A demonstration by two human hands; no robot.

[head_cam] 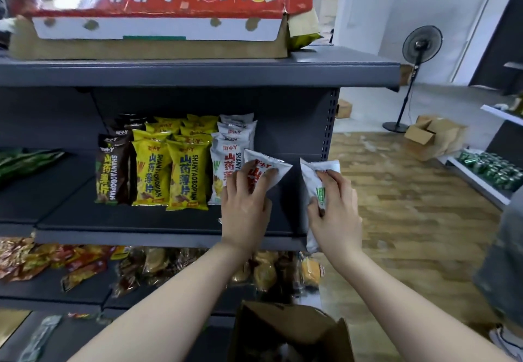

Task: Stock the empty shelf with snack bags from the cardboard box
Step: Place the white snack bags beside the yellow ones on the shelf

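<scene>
My left hand (245, 206) grips a white snack bag (273, 167) with red lettering, held tilted over the right part of the grey middle shelf (158, 237). Beside it my right hand (335, 208) grips a second white snack bag (318, 176) at the shelf's right end. On the shelf stand rows of brown bags (109, 172), yellow bags (169, 173) and white bags (226, 149). The open cardboard box (291, 330) sits low in front of me, between my forearms.
A red and white drinks carton (169, 2) lies on the top shelf. Loose wrapped snacks (79, 262) fill the lower shelf. To the right are a wooden floor, a standing fan (418, 50), an open carton (433, 136), green cans (492, 167) and a person's leg (506, 262).
</scene>
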